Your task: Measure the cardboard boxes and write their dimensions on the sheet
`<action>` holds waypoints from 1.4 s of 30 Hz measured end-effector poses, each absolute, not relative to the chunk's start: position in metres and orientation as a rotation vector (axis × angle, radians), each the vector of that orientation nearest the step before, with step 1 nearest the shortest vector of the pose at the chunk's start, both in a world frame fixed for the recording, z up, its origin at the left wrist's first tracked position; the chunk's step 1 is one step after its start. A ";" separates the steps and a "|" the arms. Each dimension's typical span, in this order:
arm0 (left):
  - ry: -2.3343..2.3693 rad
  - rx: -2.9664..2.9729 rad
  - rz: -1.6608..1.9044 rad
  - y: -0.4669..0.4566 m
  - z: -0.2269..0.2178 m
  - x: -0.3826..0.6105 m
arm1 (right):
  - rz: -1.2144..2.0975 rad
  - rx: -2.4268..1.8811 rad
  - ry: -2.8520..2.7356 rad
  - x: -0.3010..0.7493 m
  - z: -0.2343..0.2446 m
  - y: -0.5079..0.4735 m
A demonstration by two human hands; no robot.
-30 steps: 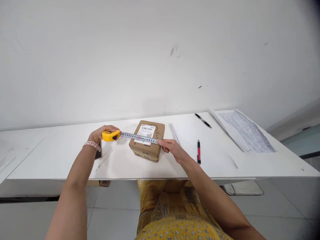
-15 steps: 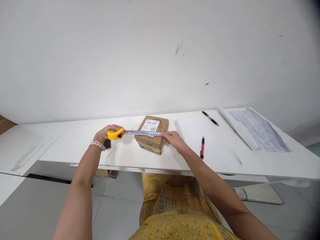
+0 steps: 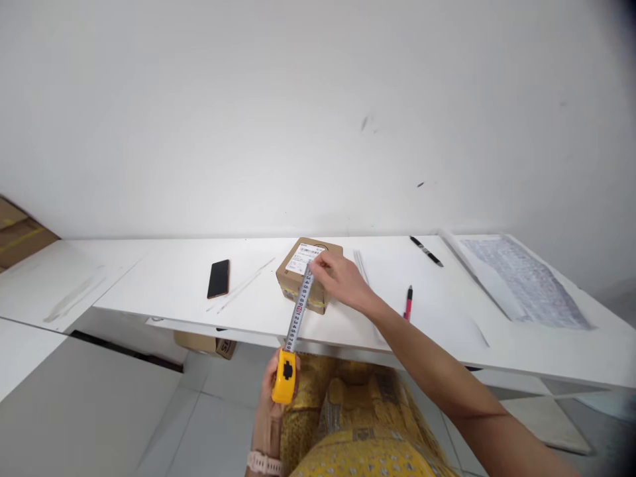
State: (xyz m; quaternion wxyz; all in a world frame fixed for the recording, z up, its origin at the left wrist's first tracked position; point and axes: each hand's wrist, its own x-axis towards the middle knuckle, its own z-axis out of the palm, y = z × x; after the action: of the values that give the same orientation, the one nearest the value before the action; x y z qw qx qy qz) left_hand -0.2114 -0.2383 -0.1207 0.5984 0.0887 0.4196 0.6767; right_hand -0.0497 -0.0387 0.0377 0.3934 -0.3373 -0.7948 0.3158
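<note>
My left hand [image 3: 273,376] is closed around a yellow tape measure [image 3: 285,377], just off the front edge of the table. From its case the numbered metal blade [image 3: 297,317] runs up and slightly right onto a small brown cardboard box [image 3: 291,270]. My right hand [image 3: 342,278] pinches the blade's far end over the top of the box. On that top is a white shipping label [image 3: 302,257], partly hidden by the fingers. Yellowish tape crosses the front side of the box.
A dark phone [image 3: 218,278] lies left of the box on the white table [image 3: 163,278]. To the right are a black pen [image 3: 426,252], a red pen [image 3: 408,303], white paper sheets and a written page [image 3: 521,278]. Another carton [image 3: 24,232] stands far left.
My left hand has swung the tape case from the box's left toward me, past the table edge. The blade turned from crosswise to lengthwise. The phone is now uncovered, and the view shifted slightly.
</note>
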 end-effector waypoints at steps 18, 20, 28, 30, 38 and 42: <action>1.126 0.374 1.645 -0.214 -0.102 -0.175 | 0.480 -0.690 -2.305 -0.055 -0.033 -0.015; 1.135 0.366 1.650 -0.213 -0.099 -0.176 | 0.437 -0.670 -2.300 -0.051 -0.036 -0.013; 1.115 0.352 1.570 -0.196 -0.081 -0.166 | 0.509 -0.750 -2.218 -0.045 -0.013 0.033; 1.115 0.340 1.566 -0.187 -0.076 -0.161 | 0.580 -0.765 -2.197 -0.043 -0.002 0.045; 1.130 0.453 1.522 -0.149 -0.058 -0.159 | 0.947 -0.796 -2.041 -0.035 0.026 0.068; 1.158 0.489 1.525 -0.131 -0.054 -0.162 | 0.952 -0.792 -2.008 -0.036 0.027 0.076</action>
State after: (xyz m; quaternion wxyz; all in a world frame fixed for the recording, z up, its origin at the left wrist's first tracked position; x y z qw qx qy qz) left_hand -0.1616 -0.1309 -0.0539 0.5502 0.2066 0.4894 0.6443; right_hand -0.0362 0.0757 0.0266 0.3811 -0.3102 -0.7870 0.3731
